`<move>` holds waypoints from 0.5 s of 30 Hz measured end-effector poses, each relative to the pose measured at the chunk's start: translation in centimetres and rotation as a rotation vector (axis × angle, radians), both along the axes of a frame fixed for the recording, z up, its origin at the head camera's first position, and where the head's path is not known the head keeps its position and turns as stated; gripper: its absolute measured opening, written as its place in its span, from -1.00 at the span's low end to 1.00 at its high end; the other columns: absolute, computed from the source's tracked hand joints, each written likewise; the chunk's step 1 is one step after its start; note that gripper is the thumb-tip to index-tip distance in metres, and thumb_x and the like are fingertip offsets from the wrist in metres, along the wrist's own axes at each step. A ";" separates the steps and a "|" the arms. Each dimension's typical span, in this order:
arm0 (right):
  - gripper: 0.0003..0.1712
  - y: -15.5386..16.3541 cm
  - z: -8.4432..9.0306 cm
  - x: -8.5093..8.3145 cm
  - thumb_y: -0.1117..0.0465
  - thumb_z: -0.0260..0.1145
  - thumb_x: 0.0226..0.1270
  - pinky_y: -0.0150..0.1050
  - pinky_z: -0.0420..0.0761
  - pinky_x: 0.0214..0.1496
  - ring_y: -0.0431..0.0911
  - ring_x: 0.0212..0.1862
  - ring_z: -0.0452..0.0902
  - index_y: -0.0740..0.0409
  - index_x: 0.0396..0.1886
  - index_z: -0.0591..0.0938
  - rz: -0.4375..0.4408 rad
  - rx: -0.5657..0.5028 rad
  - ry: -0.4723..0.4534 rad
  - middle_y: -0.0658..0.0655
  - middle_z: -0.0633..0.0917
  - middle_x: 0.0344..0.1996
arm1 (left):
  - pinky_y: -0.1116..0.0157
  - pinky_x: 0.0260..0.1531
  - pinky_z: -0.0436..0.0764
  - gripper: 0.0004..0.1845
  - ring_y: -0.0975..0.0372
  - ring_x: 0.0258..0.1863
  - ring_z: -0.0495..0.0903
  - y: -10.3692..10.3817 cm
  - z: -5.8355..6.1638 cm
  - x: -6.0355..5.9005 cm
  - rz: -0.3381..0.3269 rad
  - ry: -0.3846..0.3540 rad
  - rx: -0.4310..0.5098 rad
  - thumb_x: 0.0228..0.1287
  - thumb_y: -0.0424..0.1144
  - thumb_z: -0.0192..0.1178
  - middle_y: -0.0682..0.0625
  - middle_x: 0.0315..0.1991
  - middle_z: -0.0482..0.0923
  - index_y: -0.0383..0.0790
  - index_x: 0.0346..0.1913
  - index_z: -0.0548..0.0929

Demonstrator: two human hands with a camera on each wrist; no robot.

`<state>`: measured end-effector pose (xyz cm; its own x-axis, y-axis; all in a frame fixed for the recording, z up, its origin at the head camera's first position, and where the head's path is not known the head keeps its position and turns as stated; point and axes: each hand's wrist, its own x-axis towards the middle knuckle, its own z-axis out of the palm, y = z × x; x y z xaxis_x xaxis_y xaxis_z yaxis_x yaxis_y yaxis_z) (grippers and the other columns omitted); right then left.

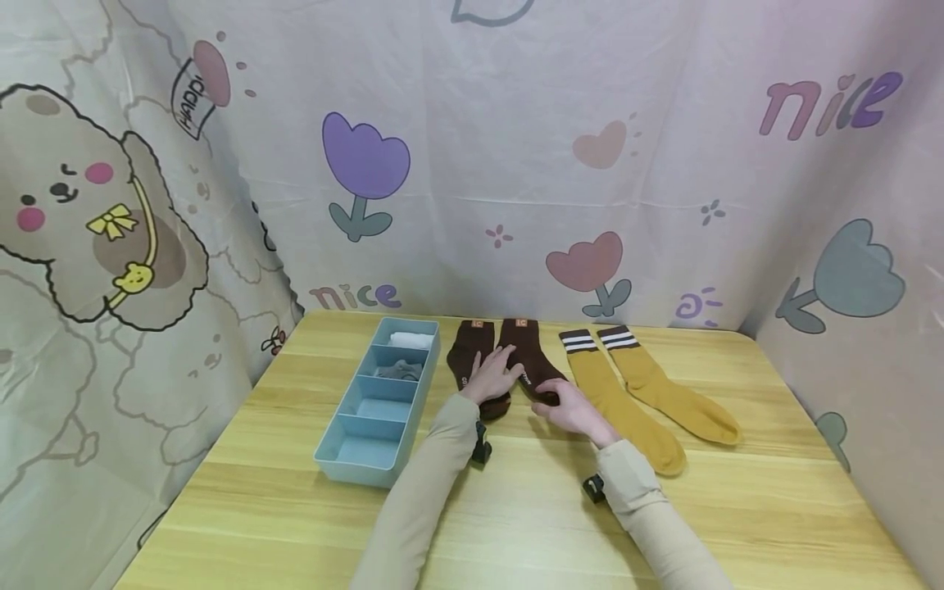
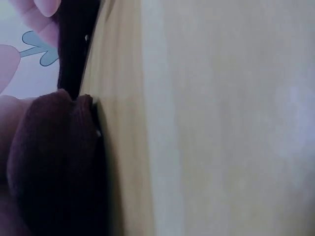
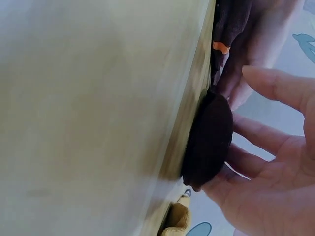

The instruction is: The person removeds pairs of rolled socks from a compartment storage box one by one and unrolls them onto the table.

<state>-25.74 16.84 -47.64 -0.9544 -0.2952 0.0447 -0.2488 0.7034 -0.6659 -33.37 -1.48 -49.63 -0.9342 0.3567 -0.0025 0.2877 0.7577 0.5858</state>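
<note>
A pair of brown socks lies side by side at the back of the table. My left hand [image 1: 492, 375] rests on the left brown sock [image 1: 472, 342], its fingers reaching toward the right one. That sock's toe bulges close to the camera in the left wrist view. At the toe of the right brown sock [image 1: 533, 360] is my right hand [image 1: 571, 407]. In the right wrist view its extended fingers [image 3: 256, 132] touch the far side of the dark toe [image 3: 209, 140], while the thumb stands apart from it.
Left of the socks stands a blue divided box [image 1: 401, 442], with a white rolled item [image 1: 411, 340] and a grey bundle [image 1: 400, 370] in its two back compartments. Two mustard socks [image 1: 627, 410] with striped cuffs lie to the right. A printed curtain [image 1: 472, 164] hangs behind the table.
</note>
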 end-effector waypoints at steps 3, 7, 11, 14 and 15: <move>-0.55 0.4 -0.1 0.1 0.26 0.33 0.31 0.21 0.44 0.36 0.32 0.25 0.50 0.43 0.13 0.60 -0.017 -0.043 0.034 0.44 0.61 0.16 | -0.13 0.59 -0.22 -0.39 0.04 0.61 0.07 0.2 0.4 0.2 0.000 0.014 0.002 0.59 -0.01 -0.11 -0.10 0.56 0.22 -0.20 0.56 0.20; -0.49 1.2 0.1 0.3 0.28 0.34 0.28 0.25 0.41 0.37 0.34 0.25 0.48 0.43 0.19 0.56 -0.067 -0.072 0.059 0.48 0.56 0.20 | -0.14 0.59 -0.20 -0.40 0.03 0.60 0.10 0.4 1.5 0.5 0.020 0.021 0.015 0.58 -0.04 -0.11 -0.11 0.54 0.26 -0.21 0.54 0.22; -0.37 2.0 0.3 0.5 0.27 0.35 0.27 0.29 0.31 0.43 0.40 0.33 0.38 0.45 0.29 0.46 -0.089 -0.063 0.044 0.52 0.48 0.28 | -0.13 0.59 -0.19 -0.40 0.02 0.60 0.09 0.5 2.5 0.9 0.059 0.008 0.015 0.59 -0.02 -0.13 -0.11 0.53 0.28 -0.19 0.55 0.22; -0.30 2.6 0.2 0.6 0.24 0.34 0.30 0.31 0.26 0.46 0.43 0.39 0.29 0.48 0.36 0.37 -0.072 -0.043 0.005 0.54 0.41 0.34 | -0.13 0.59 -0.20 -0.40 0.01 0.61 0.07 0.5 3.2 1.3 0.077 -0.006 0.023 0.59 0.00 -0.15 -0.10 0.54 0.27 -0.19 0.55 0.21; -0.28 2.8 0.2 0.6 0.23 0.33 0.32 0.31 0.24 0.48 0.43 0.41 0.27 0.48 0.38 0.35 -0.067 -0.042 -0.016 0.54 0.39 0.36 | -0.14 0.59 -0.21 -0.39 0.01 0.61 0.06 0.4 3.5 1.5 0.083 -0.013 0.034 0.59 0.00 -0.15 -0.10 0.54 0.26 -0.19 0.55 0.21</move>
